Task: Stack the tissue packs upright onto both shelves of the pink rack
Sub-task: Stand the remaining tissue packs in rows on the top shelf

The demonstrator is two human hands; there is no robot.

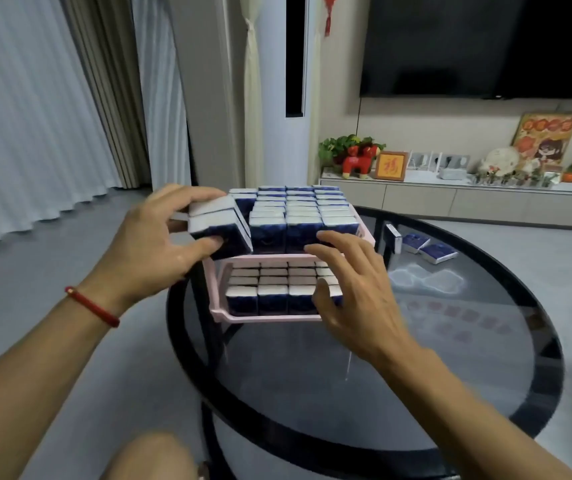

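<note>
On a round, black-rimmed glass table (450, 403) in a living room, a two-shelf pink plastic rack (263, 318) stands packed with navy-and-white tissue packs (303, 216), set upright in rows on both its upper and lower shelves. The person's left hand (152, 240), a red cord bracelet (92, 306) at its wrist, grips a small bundle of tilted tissue packs (217, 225) between thumb and fingers at the upper shelf's front left corner, where a gap shows in the rows. The right hand (353, 289) hangs spread before the rack's front right side, fingers relaxed and holding nothing; its fingertips lie by the front row of the upper shelf, though whether they touch the packs cannot be told. Two more loose tissue packs (428, 247) lie flat on the far side of the glass, well apart from the rack. Print on the packs is too blurred to read. Behind, a low white cabinet (416, 199) carries a red toy horse (359, 162), potted greenery (338, 145) and a framed gold panel (390, 166) bearing one red Chinese character, seemingly 福. A dark wall-mounted television (485, 43) hangs above.
</note>
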